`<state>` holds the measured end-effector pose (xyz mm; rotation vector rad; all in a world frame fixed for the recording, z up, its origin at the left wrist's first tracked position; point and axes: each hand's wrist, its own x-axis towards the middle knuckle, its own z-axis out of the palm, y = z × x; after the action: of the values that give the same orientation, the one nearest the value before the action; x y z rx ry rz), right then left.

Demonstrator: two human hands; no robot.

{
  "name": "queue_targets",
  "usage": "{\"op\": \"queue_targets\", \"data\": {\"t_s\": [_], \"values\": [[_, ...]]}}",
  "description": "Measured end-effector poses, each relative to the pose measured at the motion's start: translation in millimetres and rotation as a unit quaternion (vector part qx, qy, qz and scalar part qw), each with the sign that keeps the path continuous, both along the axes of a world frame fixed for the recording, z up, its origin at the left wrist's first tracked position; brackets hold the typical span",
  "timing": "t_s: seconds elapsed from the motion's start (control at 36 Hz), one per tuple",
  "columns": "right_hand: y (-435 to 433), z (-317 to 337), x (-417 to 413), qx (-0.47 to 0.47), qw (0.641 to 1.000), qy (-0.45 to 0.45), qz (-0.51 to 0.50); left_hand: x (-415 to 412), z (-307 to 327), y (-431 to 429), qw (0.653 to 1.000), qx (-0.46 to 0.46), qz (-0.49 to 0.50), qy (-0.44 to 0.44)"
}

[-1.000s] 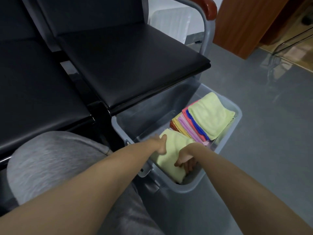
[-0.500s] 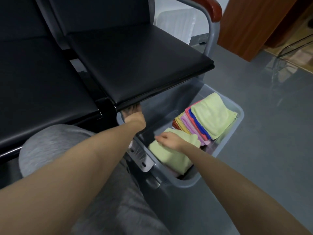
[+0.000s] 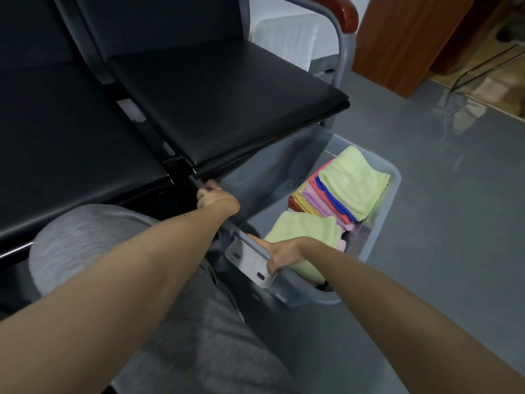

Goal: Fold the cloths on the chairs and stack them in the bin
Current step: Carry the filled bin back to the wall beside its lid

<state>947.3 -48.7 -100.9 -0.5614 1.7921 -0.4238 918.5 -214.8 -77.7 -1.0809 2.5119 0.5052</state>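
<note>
cloths: folded stack (image 3: 335, 194) lying in the bin's far half, leaning like shingles; light green on top, then blue, pink, lilac, yellow, rust edges showing
near cloth: one more folded light green cloth (image 3: 306, 231) in the bin's near half, its far edge touching the stack
bin: grey plastic bin (image 3: 395, 177) on the floor, left side tucked under the front edge of the right-hand seat
right hand: (image 3: 284, 253) on the bin's near rim, fingers curled over the edge and closed on it, beside the latch plate (image 3: 252, 263)
left hand: (image 3: 216, 199) at the bin's near-left corner under the seat edge, fingers curled; cannot tell what they grip, if anything
chairs: black padded seats (image 3: 221, 98), nothing lying on them
armrest: red-brown wood (image 3: 345, 12), top right
floor: grey, glossy (image 3: 454, 223)
person: grey-trousered knee (image 3: 85, 245) at lower left
</note>
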Motion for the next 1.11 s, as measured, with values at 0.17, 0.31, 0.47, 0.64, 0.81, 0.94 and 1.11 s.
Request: {"op": "queue_targets", "data": {"t_s": [0.17, 0.31, 0.47, 0.64, 0.81, 0.94, 1.11], "values": [[44, -1, 0, 0.043, 0.998, -0.029, -0.034, 7, 3, 16, 0.995, 0.066, -0.079, -0.012], [94, 6, 3, 0.104, 0.990, -0.030, -0.085, 9, 39, 50, 0.956, 0.076, -0.208, -0.195], [117, 24, -1, 0.177, 0.971, -0.073, -0.143, -19, 77, 54, 0.932, 0.127, -0.282, -0.188], [97, 50, -27, 0.091, 0.941, 0.082, -0.315, -43, 110, 30, 0.913, 0.113, -0.384, -0.084], [84, 61, -37, 0.112, 0.916, 0.186, -0.338, -33, 111, 11, 0.894, 0.126, -0.405, -0.143], [86, 70, -27, 0.127, 0.887, 0.252, -0.365, -29, 108, 4, 0.894, 0.143, -0.402, -0.136], [95, 67, -20, 0.144, 0.839, 0.296, -0.433, -26, 97, 10, 0.890, 0.178, -0.403, -0.117]]}}
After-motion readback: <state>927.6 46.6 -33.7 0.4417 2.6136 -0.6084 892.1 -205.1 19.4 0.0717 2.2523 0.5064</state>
